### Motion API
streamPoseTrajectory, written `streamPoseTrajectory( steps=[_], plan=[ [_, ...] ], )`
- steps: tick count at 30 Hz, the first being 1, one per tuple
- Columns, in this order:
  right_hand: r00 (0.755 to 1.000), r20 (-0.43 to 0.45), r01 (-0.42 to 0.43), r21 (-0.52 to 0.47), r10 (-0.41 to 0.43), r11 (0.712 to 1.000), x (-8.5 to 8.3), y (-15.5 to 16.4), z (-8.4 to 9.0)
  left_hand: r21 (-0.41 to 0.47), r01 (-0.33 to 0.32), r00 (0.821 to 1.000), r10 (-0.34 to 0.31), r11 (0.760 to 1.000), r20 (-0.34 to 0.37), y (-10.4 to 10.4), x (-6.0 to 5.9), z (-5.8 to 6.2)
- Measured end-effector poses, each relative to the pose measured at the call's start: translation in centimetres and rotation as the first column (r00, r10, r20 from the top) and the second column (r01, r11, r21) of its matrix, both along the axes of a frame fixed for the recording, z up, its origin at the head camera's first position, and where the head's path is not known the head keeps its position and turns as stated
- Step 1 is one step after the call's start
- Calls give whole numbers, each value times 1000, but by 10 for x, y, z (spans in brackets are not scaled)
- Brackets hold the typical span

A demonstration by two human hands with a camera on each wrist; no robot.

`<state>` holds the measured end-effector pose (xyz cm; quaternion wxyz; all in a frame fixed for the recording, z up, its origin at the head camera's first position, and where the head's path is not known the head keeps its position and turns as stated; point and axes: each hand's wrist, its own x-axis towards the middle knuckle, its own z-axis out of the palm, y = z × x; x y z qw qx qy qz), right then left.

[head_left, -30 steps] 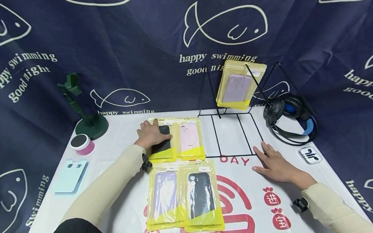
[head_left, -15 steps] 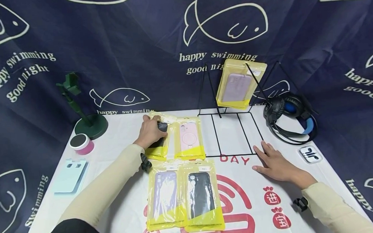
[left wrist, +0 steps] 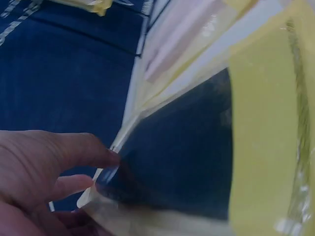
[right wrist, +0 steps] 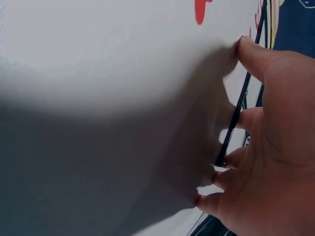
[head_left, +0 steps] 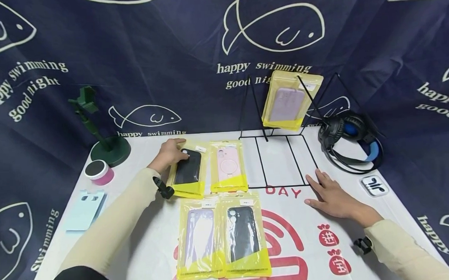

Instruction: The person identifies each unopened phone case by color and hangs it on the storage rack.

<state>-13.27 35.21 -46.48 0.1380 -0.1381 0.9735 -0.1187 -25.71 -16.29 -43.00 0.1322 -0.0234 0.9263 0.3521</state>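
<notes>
Head view, left hand: we see our left hand (head_left: 169, 153) gripping the far left corner of the black case packet (head_left: 187, 171), thumb on its clear front, fingers curled behind the top edge.
Head view, packet position: it sits just left of the pink case packet (head_left: 228, 166), near end touching the table (head_left: 145, 227), far end in our hand; its long axis runs away from us, leaning slightly left.
Head view, right hand: our right hand (head_left: 334, 198) rests flat on the table with straight, spread fingers, holding nothing, well to the right of the black case packet and touching the near right corner of the wire rack (head_left: 279, 160).
Head view, nearer hand: the left one, already on the packet.
Head view, materials: glossy clear plastic with yellow borders over a matte black case; the rack is thin black wire, and a lilac case packet (head_left: 287, 104) leans in it.
Left wrist view: our left hand (left wrist: 42, 184) pinches the black case packet (left wrist: 182, 162) at its corner; the film looks slick and crinkled, the yellow band smooth.
Right wrist view: our right hand (right wrist: 268, 142) lies open on the table (right wrist: 98, 59), fingertips beside a bar of the wire rack (right wrist: 241, 105).
</notes>
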Motion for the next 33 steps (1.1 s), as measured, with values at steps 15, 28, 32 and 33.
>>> streamPoseTrajectory(
  steps=[15, 28, 32, 33],
  plan=[
    [1000, 15, 7, 9, -7, 1000, 1, -2, 2, 196, 18, 988, 13, 980, -156, -8, 17, 43],
    [1000, 12, 20, 0, -20, 1000, 4, -1, 6, 31, 252, 839, -203, 967, -505, 27, 70, 95],
    [1000, 11, 11, -6, -11, 1000, 4, -2, 6, -23, 392, 644, -293, 919, -706, 31, 98, 103],
    [1000, 8, 8, -4, -8, 1000, 4, -2, 6, -35, 431, 583, -308, 901, -751, 33, 105, 106]
  ],
)
